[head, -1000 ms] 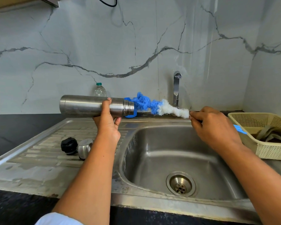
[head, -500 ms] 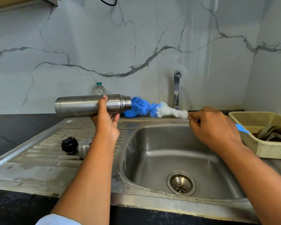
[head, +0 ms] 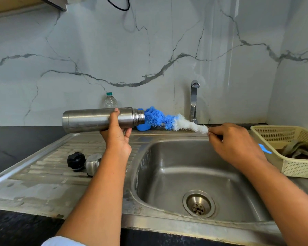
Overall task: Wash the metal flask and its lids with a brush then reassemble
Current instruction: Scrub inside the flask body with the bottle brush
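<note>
Steel flask [head: 89, 120] held in left hand [head: 116, 139], grip curled round; right hand [head: 235, 144] pinches brush [head: 160, 119].

The metal flask [head: 96, 120] is level in the air at middle left of the frame, its open mouth to the right. The brush [head: 167, 120], with blue and white bristles, has its blue end at that mouth. The black lid [head: 76, 161] and the steel lid [head: 93, 164] sit side by side below, at lower left.

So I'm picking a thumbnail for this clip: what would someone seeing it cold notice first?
The steel flask, held level in the air at centre left by the left hand, with a fluffy blue-and-white brush at its mouth. The right hand pinches the brush's handle above the sink. Next come the black lid and metal lid, side by side on the draining board.
</note>
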The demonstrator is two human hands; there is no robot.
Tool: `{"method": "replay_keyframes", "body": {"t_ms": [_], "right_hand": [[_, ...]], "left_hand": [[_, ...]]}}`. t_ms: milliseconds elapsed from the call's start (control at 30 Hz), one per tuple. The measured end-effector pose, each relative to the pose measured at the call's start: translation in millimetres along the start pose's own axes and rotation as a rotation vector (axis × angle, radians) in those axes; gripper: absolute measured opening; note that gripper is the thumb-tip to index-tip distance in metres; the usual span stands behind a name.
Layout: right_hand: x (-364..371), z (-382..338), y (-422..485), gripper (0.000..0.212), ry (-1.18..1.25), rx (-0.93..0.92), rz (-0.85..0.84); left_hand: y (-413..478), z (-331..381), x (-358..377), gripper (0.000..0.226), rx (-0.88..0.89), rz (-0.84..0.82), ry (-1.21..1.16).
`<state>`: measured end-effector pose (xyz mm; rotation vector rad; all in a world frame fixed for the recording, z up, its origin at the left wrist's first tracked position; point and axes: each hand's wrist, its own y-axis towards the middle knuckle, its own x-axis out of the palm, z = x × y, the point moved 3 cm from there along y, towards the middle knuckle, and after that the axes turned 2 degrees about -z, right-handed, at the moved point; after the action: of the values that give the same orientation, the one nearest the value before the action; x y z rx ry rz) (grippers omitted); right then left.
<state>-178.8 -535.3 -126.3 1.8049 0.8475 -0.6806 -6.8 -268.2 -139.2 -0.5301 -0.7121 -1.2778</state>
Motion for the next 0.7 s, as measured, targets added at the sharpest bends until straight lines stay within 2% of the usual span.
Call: {"method": "replay_keyframes", "body": {"t_ms": [133,267,367,433,533,633,700], "right_hand": [[-2,5,2,0.026,0.022,0.073,0.029],[7,-1,3,0.028,0.177,0.113,-0.029],[19,-10,0,0.021,0.284,0.114,-0.106],[27,-13,-2,0.018,0.326,0.105,-0.143],[37,-13,-2,0.014,0.356,0.122,-0.208],[43,-11,-3,0.012,0.379,0.147,-0.224],[48,-10,-4,0.012,0.409,0.184,-0.238]], "left_hand": [[2,-1,-2,0.062,-0.012,-0.005,-0.031],[2,-7,2,0.077,-0.071,-0.078,-0.030],[-3,-10,7,0.097,-0.089,-0.139,-0.010],[-5,-10,10,0.095,-0.097,-0.169,-0.033],[-9,-7,11,0.078,-0.128,-0.172,-0.077],[-11,-7,10,0.084,-0.148,-0.126,-0.079],[-9,-8,9,0.076,-0.172,-0.102,-0.076]]}}
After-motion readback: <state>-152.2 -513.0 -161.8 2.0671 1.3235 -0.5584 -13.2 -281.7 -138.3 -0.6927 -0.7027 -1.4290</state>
